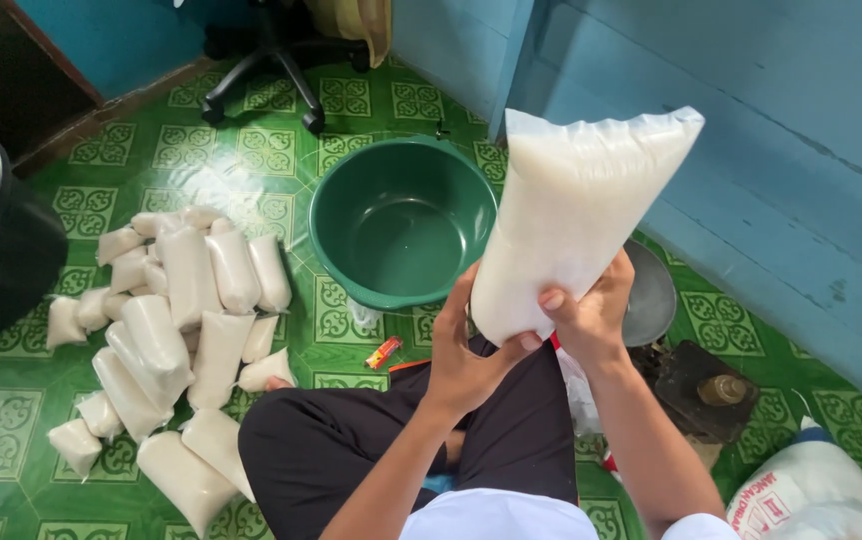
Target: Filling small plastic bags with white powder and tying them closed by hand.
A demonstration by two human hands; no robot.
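Item: clear plastic bag packed with white grains [571, 215], held upright at one o'clock above our lap. Left hand [471, 355] and right hand [591, 310] pinch its bottom corners, fingers curled tight. We judge it heavy, slumping, slick (support underneath).

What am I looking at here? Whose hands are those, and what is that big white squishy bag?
The picture comes from a camera worn on a person's head, looking down, so you see their own arms and lap. The person sits on a green patterned tile floor. Both hands hold up one clear plastic bag packed with white grains: the left hand grips its bottom edge, and the right hand grips it from the other side. On the floor to the left lies a pile of smaller filled white bags. In front stands a round dark green plastic basin, which is empty. By the blue wall sits a metal weighing scale, partly hidden behind the bag.
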